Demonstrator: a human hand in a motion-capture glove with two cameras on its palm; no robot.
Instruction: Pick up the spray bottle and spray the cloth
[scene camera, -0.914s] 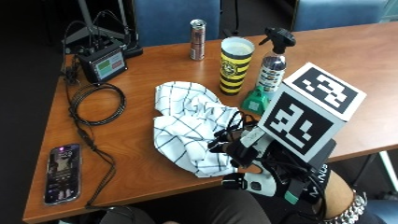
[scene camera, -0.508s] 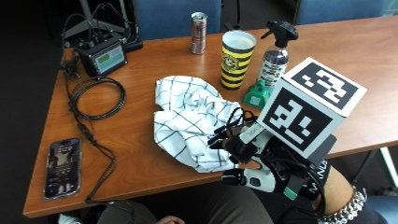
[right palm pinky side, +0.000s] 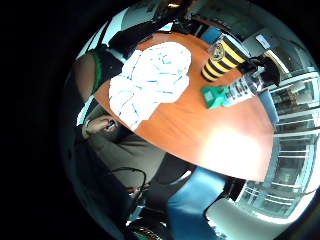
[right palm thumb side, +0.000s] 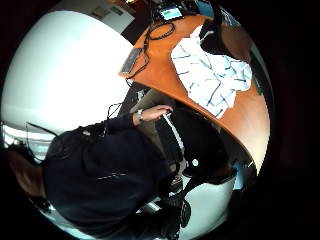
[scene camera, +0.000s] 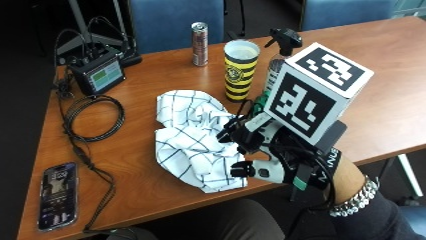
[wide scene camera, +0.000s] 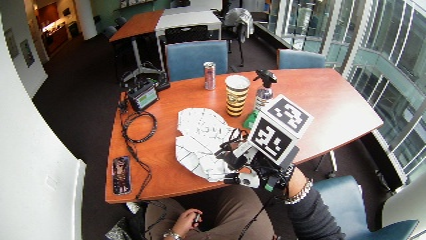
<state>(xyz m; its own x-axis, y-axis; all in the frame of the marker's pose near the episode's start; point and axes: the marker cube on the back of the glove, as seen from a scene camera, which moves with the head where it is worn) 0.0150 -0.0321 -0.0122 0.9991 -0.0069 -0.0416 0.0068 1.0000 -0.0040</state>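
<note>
Outside view: wooden table (scene camera: 166, 185) carries a crumpled white checked cloth (scene camera: 190, 137) near its middle. At the cloth's four o'clock edge hovers the gloved right hand (scene camera: 266, 150), fingers loosely spread and gripping nothing. At the hand's twelve o'clock, just beyond it, stands the spray bottle (scene camera: 283, 42) with a black trigger head, mostly hidden; the little finger side palm view shows its green base (right palm pinky side: 214, 96) on the table. Beside the bottle, at its nine o'clock, is a yellow-and-black striped cup (scene camera: 239, 70), with a slim can (scene camera: 200, 37) at that cup's eleven o'clock. A phone (scene camera: 58, 195) lies at the cloth's eight o'clock.
</note>
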